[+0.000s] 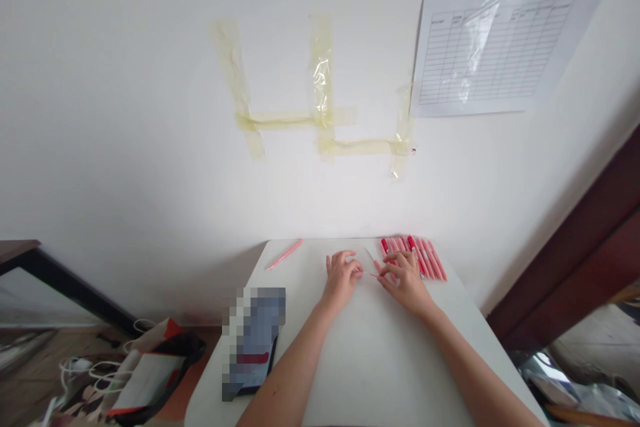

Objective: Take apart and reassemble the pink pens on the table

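Observation:
Over the far part of the white table, my left hand and my right hand face each other, a small gap apart. Between their fingertips runs a thin pale stick-like pen part, pinkish toward the right. Thumb and forefinger of each hand are closed in a pinch at its ends. Fingers cover much of it, so its exact kind is unclear. A pink pen piece with a pale tip lies just beyond, partly behind the right hand. Past that hand lies a row of several pink and red pens.
One pink pen lies at the table's far left corner. A phone-like dark device, partly pixelated, rests at the left edge. Behind stands a white wall with yellowed tape and a printed sheet. Bags and cables sit lower left.

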A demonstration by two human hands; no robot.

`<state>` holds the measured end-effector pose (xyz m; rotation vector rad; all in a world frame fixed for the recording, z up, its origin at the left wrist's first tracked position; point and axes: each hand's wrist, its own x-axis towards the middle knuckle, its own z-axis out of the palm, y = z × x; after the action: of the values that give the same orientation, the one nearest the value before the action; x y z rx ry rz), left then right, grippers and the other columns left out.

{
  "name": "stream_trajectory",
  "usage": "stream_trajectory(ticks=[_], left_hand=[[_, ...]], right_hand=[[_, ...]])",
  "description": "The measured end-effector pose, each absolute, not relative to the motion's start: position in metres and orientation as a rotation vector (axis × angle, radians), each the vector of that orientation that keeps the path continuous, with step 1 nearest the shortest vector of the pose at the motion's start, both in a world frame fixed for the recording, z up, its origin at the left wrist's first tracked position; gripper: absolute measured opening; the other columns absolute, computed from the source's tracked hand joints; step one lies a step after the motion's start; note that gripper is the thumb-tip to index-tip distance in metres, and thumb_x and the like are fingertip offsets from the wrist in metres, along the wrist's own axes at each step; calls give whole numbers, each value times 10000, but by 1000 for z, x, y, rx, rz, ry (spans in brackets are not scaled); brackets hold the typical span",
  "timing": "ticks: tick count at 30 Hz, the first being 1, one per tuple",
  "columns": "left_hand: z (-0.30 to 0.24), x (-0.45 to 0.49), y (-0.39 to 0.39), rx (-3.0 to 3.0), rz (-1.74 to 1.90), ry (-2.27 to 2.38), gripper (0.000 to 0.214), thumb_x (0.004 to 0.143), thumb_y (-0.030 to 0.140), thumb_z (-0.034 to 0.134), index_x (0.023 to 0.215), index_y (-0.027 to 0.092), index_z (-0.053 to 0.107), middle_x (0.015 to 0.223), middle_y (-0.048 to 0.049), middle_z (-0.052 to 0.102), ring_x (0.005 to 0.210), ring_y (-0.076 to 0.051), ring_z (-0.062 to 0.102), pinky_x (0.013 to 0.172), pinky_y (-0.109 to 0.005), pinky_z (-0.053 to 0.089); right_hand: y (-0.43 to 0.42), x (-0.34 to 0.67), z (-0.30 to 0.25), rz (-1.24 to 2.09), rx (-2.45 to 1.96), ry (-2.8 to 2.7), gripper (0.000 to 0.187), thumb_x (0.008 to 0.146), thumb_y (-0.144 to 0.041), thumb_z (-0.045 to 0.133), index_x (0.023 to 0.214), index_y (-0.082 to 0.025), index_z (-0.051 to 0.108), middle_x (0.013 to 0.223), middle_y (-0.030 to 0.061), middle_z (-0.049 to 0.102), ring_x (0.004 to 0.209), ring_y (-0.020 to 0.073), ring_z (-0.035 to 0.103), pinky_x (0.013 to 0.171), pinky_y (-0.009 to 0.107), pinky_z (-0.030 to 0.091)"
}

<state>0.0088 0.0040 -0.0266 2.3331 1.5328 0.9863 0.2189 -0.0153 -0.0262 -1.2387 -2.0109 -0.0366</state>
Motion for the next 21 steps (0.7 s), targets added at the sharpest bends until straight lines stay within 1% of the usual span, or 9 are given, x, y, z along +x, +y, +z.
stream_trajectory(ticks=[7, 16, 21], left_hand=[[-27, 8, 4, 2323, 995, 1544, 90, 820, 175, 665, 868, 249, 680, 1287, -48, 560, 1201, -227, 483, 1144, -632, 155], [-22, 9, 0, 2350, 964, 1523, 69, 829, 215, 662, 883, 256, 678, 1296, -42, 555, 1213, -229, 482, 1149, -626, 158], [-21, 9, -1, 2335, 979, 1509, 47, 844, 230, 651, 878, 255, 671, 1282, -39, 562, 1222, -223, 475, 1148, -632, 143]], right_hand=[[-16, 218, -25, -50, -1234, -1972, 123, 858, -369, 628, 828, -265, 685, 1052, 70, 594, 1100, 284, 464, 961, 537, 400], [-13, 217, -29, -63, -1232, -1974, 128, 860, -371, 626, 821, -268, 691, 1037, 73, 598, 1087, 291, 469, 943, 553, 404], [-14, 217, -29, -47, -1224, -1980, 123, 864, -374, 626, 833, -274, 691, 1044, 67, 601, 1089, 285, 469, 960, 549, 399]])
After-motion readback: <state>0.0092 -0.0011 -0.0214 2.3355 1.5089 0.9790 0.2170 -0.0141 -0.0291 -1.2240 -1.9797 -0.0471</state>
